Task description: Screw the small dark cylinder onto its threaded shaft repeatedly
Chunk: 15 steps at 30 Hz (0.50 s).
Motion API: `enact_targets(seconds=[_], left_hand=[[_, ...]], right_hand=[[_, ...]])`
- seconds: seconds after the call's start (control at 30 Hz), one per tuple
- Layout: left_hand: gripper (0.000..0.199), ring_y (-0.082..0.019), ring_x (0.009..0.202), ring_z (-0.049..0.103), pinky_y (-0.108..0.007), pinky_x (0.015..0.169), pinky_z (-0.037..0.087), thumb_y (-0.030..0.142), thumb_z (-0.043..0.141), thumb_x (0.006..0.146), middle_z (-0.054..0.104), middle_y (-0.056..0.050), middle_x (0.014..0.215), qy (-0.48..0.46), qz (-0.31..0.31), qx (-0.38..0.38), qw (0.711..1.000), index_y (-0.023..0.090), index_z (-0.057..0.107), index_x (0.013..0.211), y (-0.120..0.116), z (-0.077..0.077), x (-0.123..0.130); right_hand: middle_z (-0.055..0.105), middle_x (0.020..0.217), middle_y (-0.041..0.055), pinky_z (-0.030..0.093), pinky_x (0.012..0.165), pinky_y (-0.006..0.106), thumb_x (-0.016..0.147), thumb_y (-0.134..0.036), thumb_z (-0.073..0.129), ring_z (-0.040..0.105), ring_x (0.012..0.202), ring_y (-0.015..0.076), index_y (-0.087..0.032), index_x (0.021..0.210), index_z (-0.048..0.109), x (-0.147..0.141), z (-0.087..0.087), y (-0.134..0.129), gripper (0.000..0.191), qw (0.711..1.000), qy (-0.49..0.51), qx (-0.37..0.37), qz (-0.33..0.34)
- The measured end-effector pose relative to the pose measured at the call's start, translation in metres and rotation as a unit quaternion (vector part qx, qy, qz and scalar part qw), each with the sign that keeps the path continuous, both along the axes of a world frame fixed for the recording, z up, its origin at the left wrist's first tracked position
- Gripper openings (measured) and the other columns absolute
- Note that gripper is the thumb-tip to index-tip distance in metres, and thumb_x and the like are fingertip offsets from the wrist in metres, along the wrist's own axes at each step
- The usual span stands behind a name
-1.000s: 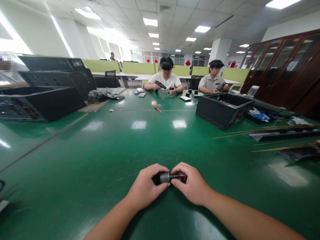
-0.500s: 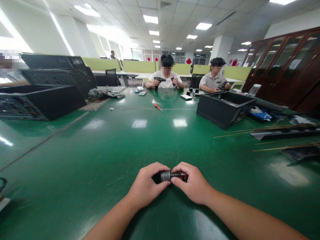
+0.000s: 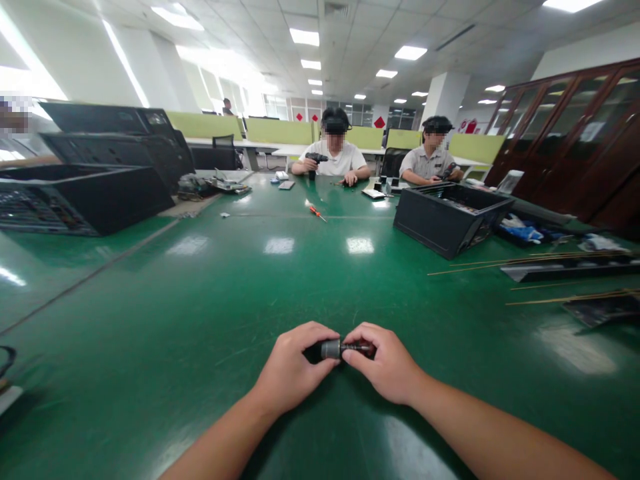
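Observation:
Low over the green table, my left hand [image 3: 295, 360] is closed round a small grey metal cylinder [image 3: 331, 349] with a dark rear end, thumb below and fingers above. A thin, ribbed dark shaft [image 3: 354, 347] lies in line with the cylinder, pointing right. My right hand [image 3: 384, 362] pinches this shaft close to the cylinder, its fingers curled over the far end. Both hands almost touch at the fingertips. Whether shaft and cylinder are one piece, I cannot tell.
Across the green table [image 3: 240, 280] lies an orange screwdriver [image 3: 315, 212]. Black computer cases stand at right [image 3: 427, 220] and left [image 3: 125, 203]. Thin rods [image 3: 480, 264] lie at right. Opposite, one person [image 3: 334, 157] holds a power drill [image 3: 315, 160]; another person [image 3: 430, 163] sits farther right.
My hands keep nearly the same grip and place; a reddish end of the shaft piece shows more inside my right hand. The person opposite has lowered one hand to the table.

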State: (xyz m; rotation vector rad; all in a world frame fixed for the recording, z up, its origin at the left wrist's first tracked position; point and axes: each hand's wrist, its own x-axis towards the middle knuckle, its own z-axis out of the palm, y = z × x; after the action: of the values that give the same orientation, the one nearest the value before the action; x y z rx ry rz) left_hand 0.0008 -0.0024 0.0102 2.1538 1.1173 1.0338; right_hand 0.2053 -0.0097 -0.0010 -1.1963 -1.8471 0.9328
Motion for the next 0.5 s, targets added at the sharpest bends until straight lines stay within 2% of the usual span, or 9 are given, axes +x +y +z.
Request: enact_targets(seconds=[0.5], left_hand=[[0.024, -0.017, 0.087, 0.068, -0.028, 0.081, 0.053, 0.012, 0.074, 0.074, 0.073, -0.002, 0.093, -0.001, 0.001, 0.015, 1.0, 0.024, 0.073, 0.095, 0.0, -0.0002, -0.0003]], right_hand=[[0.062, 0.078, -0.0009, 0.04, 0.065, 0.025, 0.083, -0.022, 0.068, 0.055, 0.071, 0.0135, -0.02, 0.087, 0.072, -0.0004, 0.0014, -0.0009, 0.006, 1.0, 0.006, -0.001, -0.004]])
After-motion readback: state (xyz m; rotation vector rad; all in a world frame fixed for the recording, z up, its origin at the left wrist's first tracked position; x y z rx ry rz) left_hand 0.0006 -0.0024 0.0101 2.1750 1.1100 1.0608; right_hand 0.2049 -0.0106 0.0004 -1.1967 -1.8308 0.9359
